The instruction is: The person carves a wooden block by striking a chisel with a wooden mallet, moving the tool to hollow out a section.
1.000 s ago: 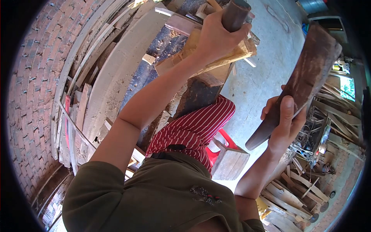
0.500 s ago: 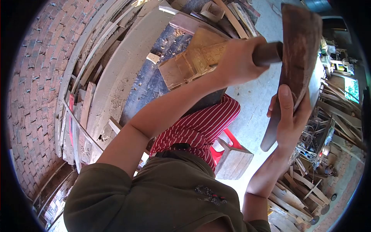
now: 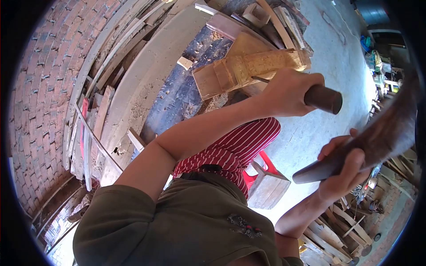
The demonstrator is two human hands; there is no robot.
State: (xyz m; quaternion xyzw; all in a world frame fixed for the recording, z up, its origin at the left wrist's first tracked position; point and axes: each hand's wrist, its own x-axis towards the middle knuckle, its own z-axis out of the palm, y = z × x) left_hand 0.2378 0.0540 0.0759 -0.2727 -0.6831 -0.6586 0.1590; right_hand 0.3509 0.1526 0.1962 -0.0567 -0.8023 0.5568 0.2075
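My left hand is closed around a chisel, its thick dark round handle sticking out past the thumb side. On the other side of the fist, the chisel's thin metal blade shows and overlaps a yellowish carved wood block. My right hand grips a dark wooden mallet by its narrow handle. The mallet head is up at the right edge of view, partly lost in the dark rim, apart from the chisel's butt end.
Wood shavings and a small offcut lie on the dark work surface. Boards lean along the brick wall. A wooden box-like stool stands beside a red plastic seat. Lumber scraps fill the lower right.
The mallet has swung away from the chisel's butt, toward the right and down, with my right hand. My left hand keeps its hold on the chisel; the view has shifted slightly.
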